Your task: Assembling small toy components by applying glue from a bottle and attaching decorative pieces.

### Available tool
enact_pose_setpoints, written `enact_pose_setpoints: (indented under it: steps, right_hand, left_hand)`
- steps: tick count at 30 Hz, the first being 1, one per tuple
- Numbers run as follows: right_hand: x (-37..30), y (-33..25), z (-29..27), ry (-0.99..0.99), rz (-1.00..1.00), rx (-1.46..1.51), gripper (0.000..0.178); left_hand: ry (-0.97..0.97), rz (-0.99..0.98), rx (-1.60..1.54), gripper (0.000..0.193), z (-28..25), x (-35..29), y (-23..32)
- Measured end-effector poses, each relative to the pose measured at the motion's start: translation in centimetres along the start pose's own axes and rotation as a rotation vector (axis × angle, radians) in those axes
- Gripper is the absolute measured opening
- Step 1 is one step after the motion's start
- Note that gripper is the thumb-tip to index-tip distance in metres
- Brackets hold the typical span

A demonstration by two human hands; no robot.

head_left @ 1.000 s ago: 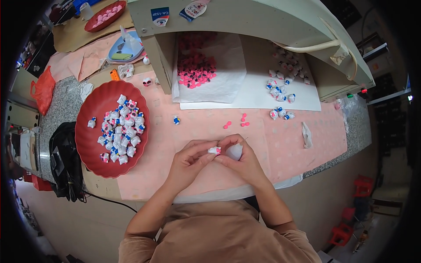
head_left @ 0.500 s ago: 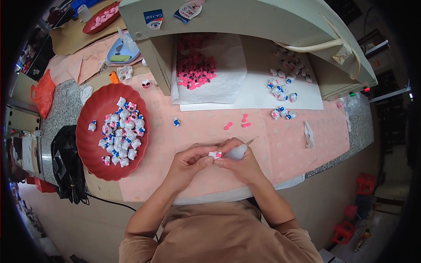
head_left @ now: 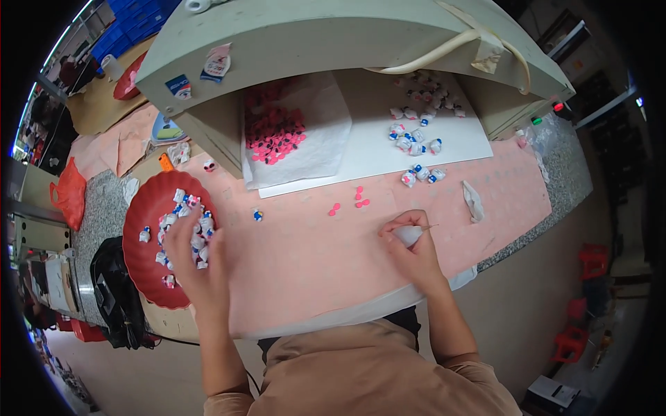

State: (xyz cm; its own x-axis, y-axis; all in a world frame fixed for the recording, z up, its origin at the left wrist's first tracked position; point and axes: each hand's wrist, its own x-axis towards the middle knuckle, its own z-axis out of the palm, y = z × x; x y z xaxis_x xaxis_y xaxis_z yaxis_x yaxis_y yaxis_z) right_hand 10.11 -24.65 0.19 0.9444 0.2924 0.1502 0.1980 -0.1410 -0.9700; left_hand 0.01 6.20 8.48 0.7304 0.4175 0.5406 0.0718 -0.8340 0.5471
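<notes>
My left hand (head_left: pixel 196 267) is over the near right side of a scalloped red dish (head_left: pixel 137 260). Its fingers are spread, slightly blurred, with nothing visible between them. Small white, blue and pink figurines (head_left: pixel 201 242) are heaped in that dish, partly hidden behind the hand. My right hand (head_left: pixel 411 251), closed above the pink table cover, grips a small white squeeze bottle (head_left: pixel 407 236) whose thin needle tip points right. Left of this hand, several small pink pieces (head_left: pixel 359 197) lie on the cover. A single figurine (head_left: pixel 258 215) stands between them and the dish.
A pale green hooded box (head_left: pixel 347 35) arches over the back of the table. Inside it are pink-and-black pieces (head_left: pixel 277 135) on white paper and several figurines (head_left: pixel 416 142). A crumpled white tissue (head_left: pixel 473 201) lies to the right. A black bag (head_left: pixel 114 295) hangs at the left edge.
My hands have parted. The left released the small white and pink figurine and moved left to the dish; the right moved right, still gripping the bottle. The whole view has shifted.
</notes>
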Motion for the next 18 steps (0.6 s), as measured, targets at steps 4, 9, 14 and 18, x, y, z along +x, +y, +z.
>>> enact_pose_setpoints:
  steps: [4, 9, 14, 18]
  right_hand:
    - [-0.5, -1.7, -0.1, -0.001, 0.097, 0.234, 0.03]
    - [-1.2, -0.1, -1.4, 0.258, 0.078, 0.394, 0.029]
    - [-0.8, -1.4, -0.9, 0.28, 0.055, 0.669, 0.034]
    - [-1.0, -2.3, -0.2, 0.316, 0.002, 0.634, 0.013]
  left_hand:
    - [-0.463, 0.166, -0.433, 0.037, 9.1, 1.5, 7.1]
    - [-0.59, 0.291, -0.296, 0.031, 19.9, 2.9, 12.5]
    - [-0.539, 0.332, -0.466, 0.028, 21.8, 2.1, 12.0]
    - [-0.635, -0.096, -0.908, 0.025, 16.4, 1.3, 10.2]
